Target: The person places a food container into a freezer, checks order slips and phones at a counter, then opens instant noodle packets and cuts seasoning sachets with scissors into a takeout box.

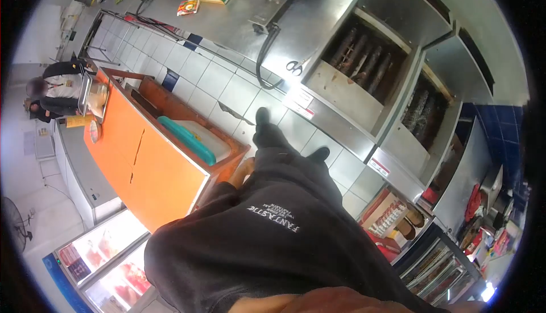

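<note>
My left hand (243, 172) hangs beside my dark shirt (273, 216), close to the near corner of the orange counter (142, 159). Its fingers are small and partly hidden, so their pose and any contact with the counter are unclear. Blurred skin shows along the bottom edge of the view, but no right hand can be made out there. A teal-edged white board or lid (190, 139) sits in the counter's open side.
A steel worktable (318, 11) with a bowl, packets and a hose is ahead. Grill units (369, 57) stand at the right, with scissors (294, 68) near them. Another person (62, 88) is at the counter's far end, beside a metal tray (85, 94). A lit display fridge (108, 262) stands lower left.
</note>
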A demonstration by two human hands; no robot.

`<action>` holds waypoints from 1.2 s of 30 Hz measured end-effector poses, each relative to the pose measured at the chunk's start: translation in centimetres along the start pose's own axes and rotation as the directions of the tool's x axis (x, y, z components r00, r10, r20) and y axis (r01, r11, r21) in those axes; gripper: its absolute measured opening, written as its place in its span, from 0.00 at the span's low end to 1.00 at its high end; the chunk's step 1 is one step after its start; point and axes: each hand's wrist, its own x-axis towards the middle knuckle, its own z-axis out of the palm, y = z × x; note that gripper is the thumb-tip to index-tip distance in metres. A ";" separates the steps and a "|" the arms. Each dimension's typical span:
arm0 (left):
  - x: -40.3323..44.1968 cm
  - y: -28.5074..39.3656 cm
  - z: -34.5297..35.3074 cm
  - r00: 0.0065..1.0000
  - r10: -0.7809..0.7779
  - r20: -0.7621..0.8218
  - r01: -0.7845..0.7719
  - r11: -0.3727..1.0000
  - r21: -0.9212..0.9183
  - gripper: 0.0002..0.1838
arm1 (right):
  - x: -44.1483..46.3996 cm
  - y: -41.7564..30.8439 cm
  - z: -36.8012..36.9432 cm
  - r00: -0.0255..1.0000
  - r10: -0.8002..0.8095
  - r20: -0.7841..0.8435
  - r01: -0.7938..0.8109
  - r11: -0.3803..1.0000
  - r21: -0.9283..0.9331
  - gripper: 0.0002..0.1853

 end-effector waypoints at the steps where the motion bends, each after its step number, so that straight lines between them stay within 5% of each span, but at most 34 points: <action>1: 0.1 -0.6 -0.8 1.000 -0.002 0.020 0.002 1.000 0.008 0.31 | 0.0 -1.1 -1.3 0.998 -0.008 -0.055 0.007 1.000 -0.029 0.09; 3: -0.3 -2.9 -3.1 0.998 0.013 0.068 -0.015 0.999 0.030 0.30 | -0.4 -4.3 -5.2 0.973 -0.053 -0.226 0.035 0.996 -0.083 0.08; 6: -0.3 -8.2 -6.6 0.998 0.052 0.039 -0.052 0.999 0.014 0.28 | -4.2 -15.6 -11.3 0.791 -0.204 -0.577 0.214 0.975 -0.052 0.08; 9: 1.7 -14.0 -9.8 0.945 0.003 -0.328 -0.067 0.981 -0.183 0.30 | -13.5 -33.8 -11.7 0.628 -0.354 -0.693 0.561 0.823 0.089 0.08; 10: 2.9 -15.7 -11.8 0.898 -0.022 -0.440 -0.094 0.966 -0.240 0.31 | -17.5 -40.4 -10.0 0.650 -0.388 -0.653 0.643 0.740 0.200 0.08; 11: 2.5 -17.7 -13.3 0.927 -0.089 -0.364 -0.039 0.943 -0.330 0.29 | -22.1 -47.5 -7.5 0.725 -0.413 -0.551 0.652 0.668 0.358 0.08; 12: 1.5 -19.7 -15.1 0.948 -0.154 -0.279 0.028 0.912 -0.408 0.28 | -28.2 -54.7 -3.9 0.858 -0.351 -0.374 0.513 0.585 0.628 0.10; 14: -1.0 -21.2 -20.1 0.953 0.028 -0.301 -0.091 0.976 -0.198 0.22 | -37.2 -67.2 1.5 0.884 -0.464 -0.058 0.278 0.422 0.863 0.11; 15: -1.7 -21.0 -22.4 0.959 -0.090 -0.270 -0.084 0.816 -0.571 0.19 | -41.8 -74.0 2.2 0.843 -0.538 0.001 0.162 0.255 0.953 0.10; 16: -2.3 -21.4 -24.3 0.963 -0.188 -0.191 -0.066 0.525 -0.849 0.17 | -44.6 -78.8 4.9 0.746 -0.644 0.166 -0.012 0.237 0.971 0.09; 18: -2.1 -23.5 -27.2 0.970 -0.188 -0.156 -0.064 0.422 -0.904 0.17 | -49.0 -88.7 9.3 0.542 -0.823 0.169 -0.074 0.154 0.985 0.11; 20: -2.3 -24.7 -29.9 0.946 -0.233 -0.227 -0.107 0.436 -0.893 0.18 | -51.3 -97.7 11.3 0.439 -0.842 0.313 -0.186 0.256 0.949 0.13; 23: -0.2 -27.1 -33.3 0.917 -0.248 -0.311 -0.188 0.419 -0.888 0.18 | -51.7 -109.5 16.8 0.460 -0.819 0.342 -0.169 0.298 0.940 0.19; 25: 0.7 -28.7 -35.3 0.905 -0.236 -0.353 -0.240 0.402 -0.884 0.19 | -51.0 -115.9 19.2 0.496 -0.675 0.545 -0.229 0.504 0.833 0.25; 27: 1.6 -30.0 -37.6 0.880 -0.223 -0.420 -0.315 0.389 -0.866 0.19 | -50.7 -121.2 20.5 0.548 -0.637 0.542 -0.202 0.529 0.825 0.26; 31: 2.4 -32.5 -42.9 0.908 -0.305 -0.287 -0.146 0.413 -0.899 0.15 | -51.7 -125.8 22.2 0.696 -0.476 0.538 -0.161 0.627 0.763 0.23; 33: 3.8 -35.9 -43.6 0.848 -0.206 -0.489 -0.226 0.693 -0.684 0.13 | -51.5 -126.4 23.9 0.722 -0.476 0.503 -0.149 0.603 0.784 0.21; 34: 3.7 -36.6 -44.3 0.853 -0.210 -0.478 -0.211 0.699 -0.684 0.13 | -51.4 -125.8 25.5 0.746 -0.484 0.458 -0.119 0.580 0.806 0.20; 36: 4.9 -38.2 -47.4 0.888 -0.360 -0.288 -0.088 0.481 -0.872 0.13 | -51.1 -124.3 30.1 0.774 -0.506 0.381 -0.050 0.550 0.834 0.18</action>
